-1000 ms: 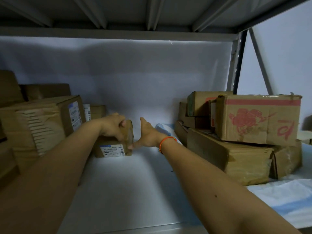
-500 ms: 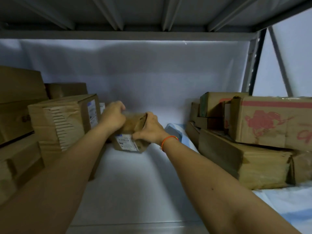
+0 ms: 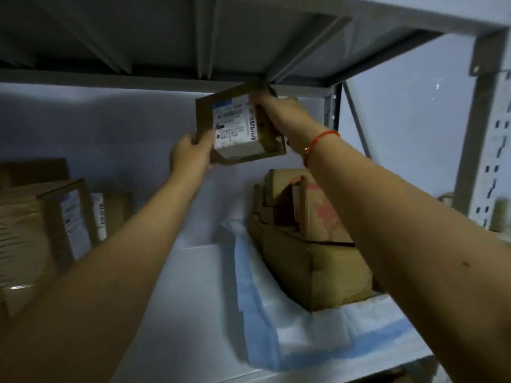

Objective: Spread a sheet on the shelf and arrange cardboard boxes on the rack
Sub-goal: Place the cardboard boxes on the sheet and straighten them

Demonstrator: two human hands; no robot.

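A small cardboard box [image 3: 235, 125] with a white printed label is held up in the air, close under the upper shelf. My left hand [image 3: 190, 154] grips its lower left corner and my right hand [image 3: 279, 109] grips its upper right side. Below, a white and light blue sheet [image 3: 304, 333] lies on the right part of the shelf [image 3: 190, 299]. A stack of cardboard boxes [image 3: 309, 244] sits on that sheet, the top one with red print.
Several labelled cardboard boxes [image 3: 49, 228] are stacked at the left of the shelf. A grey perforated rack upright [image 3: 486, 150] stands at the right. The ribbed underside of the upper shelf [image 3: 221, 37] is just above the held box. A white wall lies behind.
Both hands have lifted the small box off the shelf near the left stack and carried it up and to the right, above the right stack. The view has turned right.
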